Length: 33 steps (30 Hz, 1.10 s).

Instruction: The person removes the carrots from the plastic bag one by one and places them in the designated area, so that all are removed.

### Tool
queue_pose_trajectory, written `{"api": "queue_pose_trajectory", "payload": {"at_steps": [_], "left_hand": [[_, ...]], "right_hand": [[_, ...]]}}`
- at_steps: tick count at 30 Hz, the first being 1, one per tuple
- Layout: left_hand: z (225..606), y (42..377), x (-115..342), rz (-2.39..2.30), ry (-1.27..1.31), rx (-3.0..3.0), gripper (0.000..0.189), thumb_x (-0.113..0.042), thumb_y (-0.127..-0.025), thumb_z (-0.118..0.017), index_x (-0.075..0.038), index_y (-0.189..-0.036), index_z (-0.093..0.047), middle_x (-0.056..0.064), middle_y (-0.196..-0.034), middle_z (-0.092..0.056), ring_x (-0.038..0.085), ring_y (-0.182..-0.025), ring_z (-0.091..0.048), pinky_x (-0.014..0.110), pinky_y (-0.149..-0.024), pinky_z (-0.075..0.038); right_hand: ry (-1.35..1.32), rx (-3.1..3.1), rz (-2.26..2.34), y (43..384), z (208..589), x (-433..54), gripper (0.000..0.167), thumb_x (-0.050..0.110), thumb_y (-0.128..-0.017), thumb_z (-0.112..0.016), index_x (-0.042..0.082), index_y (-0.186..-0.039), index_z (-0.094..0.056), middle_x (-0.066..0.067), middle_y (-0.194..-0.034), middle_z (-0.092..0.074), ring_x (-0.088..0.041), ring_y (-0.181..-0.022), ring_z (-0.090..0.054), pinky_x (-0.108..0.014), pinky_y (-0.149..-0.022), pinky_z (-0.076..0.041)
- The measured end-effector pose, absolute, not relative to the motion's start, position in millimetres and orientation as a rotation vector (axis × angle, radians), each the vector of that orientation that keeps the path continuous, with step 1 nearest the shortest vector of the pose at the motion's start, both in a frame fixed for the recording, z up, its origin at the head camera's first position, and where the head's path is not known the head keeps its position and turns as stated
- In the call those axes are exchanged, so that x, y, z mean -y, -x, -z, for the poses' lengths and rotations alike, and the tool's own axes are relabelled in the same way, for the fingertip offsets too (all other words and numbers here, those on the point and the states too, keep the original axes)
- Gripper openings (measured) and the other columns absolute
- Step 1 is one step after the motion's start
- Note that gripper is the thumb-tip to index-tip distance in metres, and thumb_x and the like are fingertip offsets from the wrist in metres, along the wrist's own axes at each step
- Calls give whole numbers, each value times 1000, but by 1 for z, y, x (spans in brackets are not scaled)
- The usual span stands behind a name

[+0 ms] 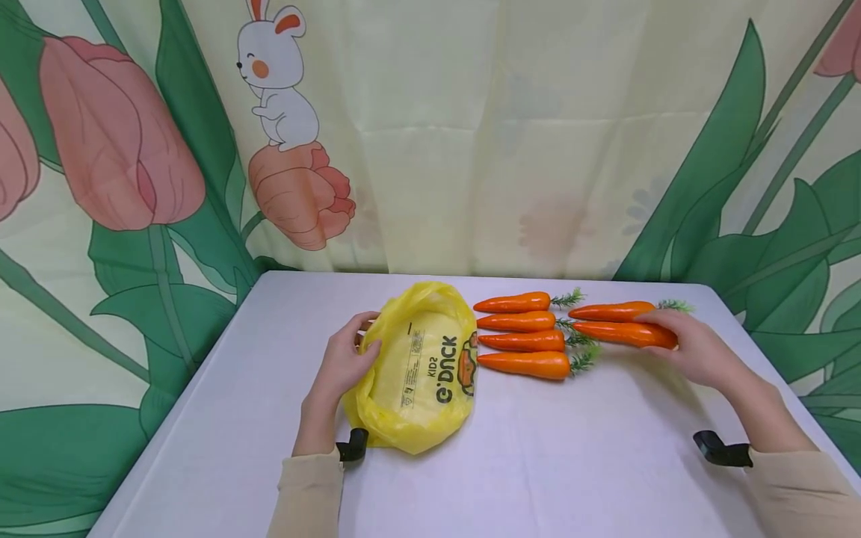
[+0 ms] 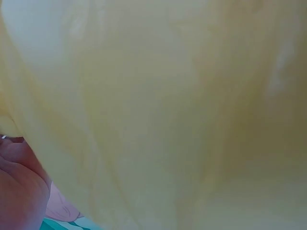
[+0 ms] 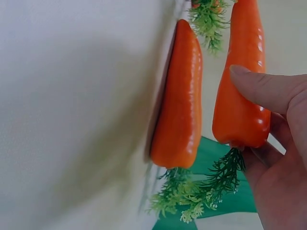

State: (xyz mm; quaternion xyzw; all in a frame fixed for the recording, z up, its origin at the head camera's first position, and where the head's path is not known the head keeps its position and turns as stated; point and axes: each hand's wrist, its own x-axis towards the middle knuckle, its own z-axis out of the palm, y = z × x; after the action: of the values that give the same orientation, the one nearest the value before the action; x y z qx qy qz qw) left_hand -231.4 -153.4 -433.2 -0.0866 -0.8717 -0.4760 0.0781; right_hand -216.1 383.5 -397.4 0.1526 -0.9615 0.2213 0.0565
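At the left side of a yellow plastic bag [image 1: 417, 366], my left hand [image 1: 343, 359] holds the rim between thumb and fingers. The bag's mouth is spread wide, with printed lettering inside. Yellow film fills most of the left wrist view, where part of the left hand [image 2: 21, 184] shows at the lower left edge. My right hand [image 1: 699, 351] grips an orange carrot [image 3: 242, 108] near its leafy top, thumb across its side. That carrot is raised off the table in the right wrist view. Another carrot [image 1: 608, 311] lies just behind it on the table.
Several carrots [image 1: 521, 341] lie in a column right of the bag, tips toward it and green tops to the right. All this is on a white table [image 1: 538, 463]. Behind its far edge hangs a curtain [image 1: 430, 149] printed with tulips and a rabbit.
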Motion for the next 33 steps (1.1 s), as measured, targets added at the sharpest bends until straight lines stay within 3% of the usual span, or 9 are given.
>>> {"api": "queue_pose_trajectory", "payload": {"at_steps": [17, 33], "left_hand": [[432, 233, 153, 1407, 245, 2608, 44, -6, -93, -68, -10, -136, -59, 10, -115, -63, 24, -82, -55, 33, -68, -50], [432, 231, 154, 1424, 234, 2606, 44, -7, -93, -68, -11, -136, -59, 10, -115, -62, 24, -82, -54, 34, -68, -50]], "right_hand": [[-446, 2907, -632, 203, 411, -406, 50, -3, -79, -81, -8, -125, -61, -32, -122, -57, -47, -105, -50, -66, -84, -44], [-373, 3052, -643, 201, 429, -410, 48, 4, -84, -78, -10, -126, -59, -37, -126, -53, -56, -115, -44, -74, -93, -36]]}}
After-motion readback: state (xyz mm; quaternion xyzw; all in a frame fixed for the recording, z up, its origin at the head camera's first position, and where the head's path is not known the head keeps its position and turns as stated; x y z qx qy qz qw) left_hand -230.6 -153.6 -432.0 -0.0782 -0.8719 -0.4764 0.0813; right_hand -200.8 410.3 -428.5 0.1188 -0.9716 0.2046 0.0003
